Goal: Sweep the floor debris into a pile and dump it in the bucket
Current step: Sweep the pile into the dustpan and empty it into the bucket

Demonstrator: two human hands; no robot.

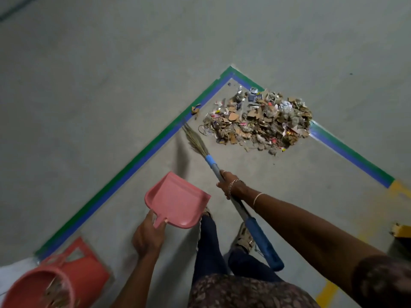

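Observation:
A pile of debris [259, 120], cardboard scraps, paper and dust clumps, lies on the grey floor inside a taped corner. My right hand [231, 185] grips the grey shaft of a broom [244, 210] with a blue grip; its straw bristles [194, 141] point up-left, just left of the pile. My left hand [149, 234] holds the handle of a pink dustpan [178, 200], lifted above the floor, with nothing in it. A red bucket [40, 287] stands at the lower left with some scraps inside.
Green and blue tape [142, 156] marks a corner around the pile. Yellow floor marking [398, 187] and a yellow object [401, 230] sit at the right edge. A red stool-like piece [86, 261] lies beside the bucket. My legs and shoes [244, 238] are below the hands.

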